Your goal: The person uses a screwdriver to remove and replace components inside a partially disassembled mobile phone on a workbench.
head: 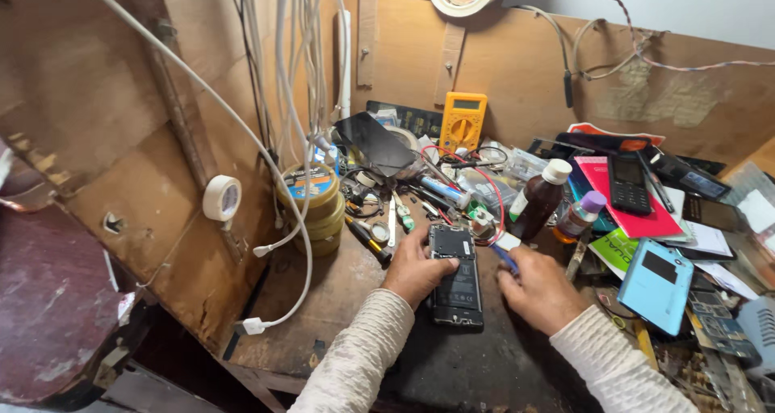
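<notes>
An opened black phone (pixel 457 288) lies back-up on the dark wooden bench (pixel 339 300), its battery and circuit board showing. My left hand (pixel 416 269) rests on the phone's left edge and holds it down. My right hand (pixel 539 288) sits just right of the phone, gripping a blue-handled tool (pixel 504 254) whose white tip points at the phone's upper right corner. Red and black wires (pixel 492 195) loop down to that corner.
A yellow multimeter (pixel 462 121) leans on the back wall. Stacked tins (pixel 316 207), two small bottles (pixel 542 199), a button phone on a red book (pixel 630 188), a light blue phone cover (pixel 658 285), a tape roll (pixel 221 197) and white cables (pixel 274 163) crowd around.
</notes>
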